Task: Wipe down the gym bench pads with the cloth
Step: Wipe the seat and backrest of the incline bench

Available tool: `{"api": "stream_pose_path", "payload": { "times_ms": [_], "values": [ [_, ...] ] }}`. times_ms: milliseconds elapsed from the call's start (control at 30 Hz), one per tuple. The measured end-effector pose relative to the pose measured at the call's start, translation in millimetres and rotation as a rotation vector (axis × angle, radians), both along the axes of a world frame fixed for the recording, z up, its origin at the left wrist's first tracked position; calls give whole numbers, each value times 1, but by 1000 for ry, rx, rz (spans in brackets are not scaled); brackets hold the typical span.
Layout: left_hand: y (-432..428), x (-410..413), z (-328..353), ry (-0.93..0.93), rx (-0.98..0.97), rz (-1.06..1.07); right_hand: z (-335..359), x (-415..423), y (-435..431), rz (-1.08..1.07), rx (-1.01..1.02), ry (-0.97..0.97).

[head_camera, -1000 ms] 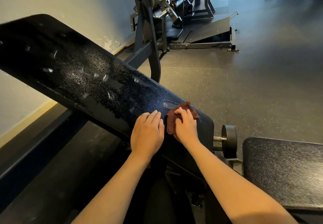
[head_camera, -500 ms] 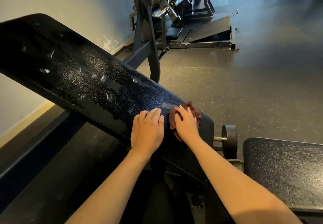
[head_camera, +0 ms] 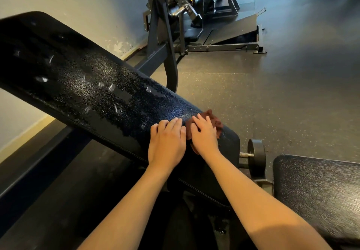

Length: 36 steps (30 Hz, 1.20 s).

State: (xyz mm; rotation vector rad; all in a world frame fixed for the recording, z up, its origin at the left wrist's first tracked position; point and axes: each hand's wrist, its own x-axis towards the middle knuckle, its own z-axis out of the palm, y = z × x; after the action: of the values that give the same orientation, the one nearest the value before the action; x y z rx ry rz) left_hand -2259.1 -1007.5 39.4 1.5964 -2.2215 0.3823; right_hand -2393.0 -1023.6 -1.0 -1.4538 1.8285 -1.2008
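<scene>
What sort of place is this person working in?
Most likely a gym: a long black padded bench in front, a steel weight machine behind it, and speckled rubber flooring all around.

Cloth (head_camera: 213, 123) on back pad (head_camera: 93, 89), under right hand (head_camera: 204, 135)

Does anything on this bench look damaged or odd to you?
Yes. The sloped back pad bears small white nicks that look like tears in its black cover, among a film of droplets. Behind it, paint is flaking off the wall near the floor.
</scene>
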Motion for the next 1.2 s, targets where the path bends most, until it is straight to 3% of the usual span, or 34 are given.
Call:
{"api": "stream_pose_path", "payload": {
  "times_ms": [167,400,633,867,1100,1200],
  "values": [
    [3,0,-1,-24,25,-10,2,0,5,212,-99,83],
    [10,-8,-6,-113,40,-91,-26,-22,26,-88,25,22],
    [4,-36,-10,18,155,-53,-14,-22,20,177,-89,34],
    [5,-41,-22,-48,100,-107,-47,-61,27,-169,80,-39],
    [2,-43,-22,5,78,-90,-11,-34,0,119,-47,-20],
    [3,-41,-22,-3,76,-92,-23,-46,3,138,-39,61]
  ]
}}
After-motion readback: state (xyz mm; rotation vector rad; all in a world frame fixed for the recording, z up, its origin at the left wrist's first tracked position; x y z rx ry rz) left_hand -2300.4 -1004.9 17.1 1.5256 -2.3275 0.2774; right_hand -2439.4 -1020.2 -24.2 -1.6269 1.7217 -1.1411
